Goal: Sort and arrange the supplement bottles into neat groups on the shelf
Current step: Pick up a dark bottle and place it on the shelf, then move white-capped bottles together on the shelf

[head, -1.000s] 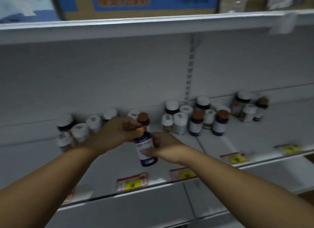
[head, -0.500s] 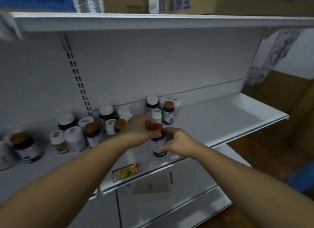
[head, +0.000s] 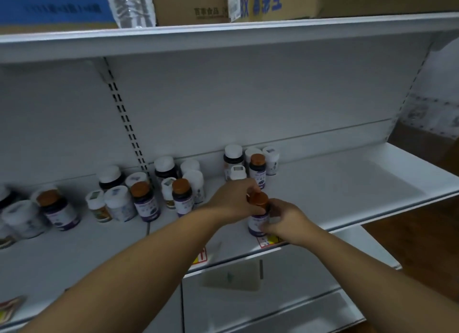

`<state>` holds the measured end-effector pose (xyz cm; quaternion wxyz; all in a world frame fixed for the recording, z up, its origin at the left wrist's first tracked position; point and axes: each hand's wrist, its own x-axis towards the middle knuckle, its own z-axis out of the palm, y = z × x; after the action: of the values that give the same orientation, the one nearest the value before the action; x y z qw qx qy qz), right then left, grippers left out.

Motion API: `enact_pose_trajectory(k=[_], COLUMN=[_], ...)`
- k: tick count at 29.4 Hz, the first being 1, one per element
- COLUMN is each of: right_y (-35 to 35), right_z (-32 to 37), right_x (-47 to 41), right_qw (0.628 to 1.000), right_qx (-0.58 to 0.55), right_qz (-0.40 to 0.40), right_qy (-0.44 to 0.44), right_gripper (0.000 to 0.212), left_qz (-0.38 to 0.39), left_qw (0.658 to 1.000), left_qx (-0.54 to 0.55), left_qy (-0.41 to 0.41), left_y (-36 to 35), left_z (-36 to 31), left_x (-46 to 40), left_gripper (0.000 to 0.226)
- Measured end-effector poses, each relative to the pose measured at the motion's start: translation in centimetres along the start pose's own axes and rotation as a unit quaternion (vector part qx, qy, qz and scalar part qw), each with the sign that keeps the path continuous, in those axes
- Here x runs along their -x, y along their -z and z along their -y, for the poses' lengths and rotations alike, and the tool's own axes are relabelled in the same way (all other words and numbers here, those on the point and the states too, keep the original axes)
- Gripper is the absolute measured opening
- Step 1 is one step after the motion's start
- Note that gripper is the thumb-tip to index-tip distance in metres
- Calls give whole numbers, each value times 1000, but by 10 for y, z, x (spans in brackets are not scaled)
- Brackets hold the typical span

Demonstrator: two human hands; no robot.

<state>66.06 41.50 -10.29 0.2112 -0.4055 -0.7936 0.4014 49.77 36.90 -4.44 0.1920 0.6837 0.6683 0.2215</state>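
Head view: both forearms extended forward. The left hand (head: 234, 198) curled over the orange cap; the right hand (head: 285, 218) wrapped the body. Both grips held the purple bottle (head: 257, 220) upright near the shelf (head: 347, 183) front edge.

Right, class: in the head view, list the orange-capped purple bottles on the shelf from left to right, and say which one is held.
Far-left bottle → second bottle → third bottle → back-row bottle, then the held bottle, gripped by the left hand and right hand.
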Motion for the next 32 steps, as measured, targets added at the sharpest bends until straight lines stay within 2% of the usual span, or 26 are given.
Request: enact_pose_trajectory(k=[3,5,8,11,13,15,17,19,22,25,28,29,32], right_y=[13,25,19,-33,-84,-139,-196,-254,-334,-396,-438,-447,-461], right_z=[11,31,88,152,187,211,229,247,280,308,320,322,326], right_x=[3,0,-17,-25,-25,-28,-36,-44,-55,-63,-64,-65,-68], right_qw=[998,997,991,985,969,952,940,932,930,930,936,937,941], right_qx=[-46,-66,-69,-19,0,26,66,90,85,64,30,34,51], right_qz=[26,-30,-87,-27,48,134,195,215,248,287,307,311,299], right_qy=[-16,3,76,172,244,273,272,278,258,218,166,158,151], right_gripper=[59,68,63,58,58,59,57,55,51,49,47,47,47], left_qz=[35,33,-31,-90,-110,-137,-167,-187,-195,-280,-289,-285,-256], left_qw=[999,998,994,991,989,982,975,970,961,919,900,902,916], left_qx=[-12,-45,-84,-95,-103,-125,-136,-135,-121,-138,-137,-119,-63], left_qy=[-15,-39,-60,-29,-10,15,45,76,151,239,297,303,302], left_y=[9,28,71,113,139,161,183,204,239,276,305,311,321], left_z=[2,10,36,75,108,147,190,233,298,360,408,423,455], left_x=[7,18,46,86,119,155,196,238,295,340,362,365,369], left_gripper=[56,63,57,43,30,32,37,36,19,13,8,10,38])
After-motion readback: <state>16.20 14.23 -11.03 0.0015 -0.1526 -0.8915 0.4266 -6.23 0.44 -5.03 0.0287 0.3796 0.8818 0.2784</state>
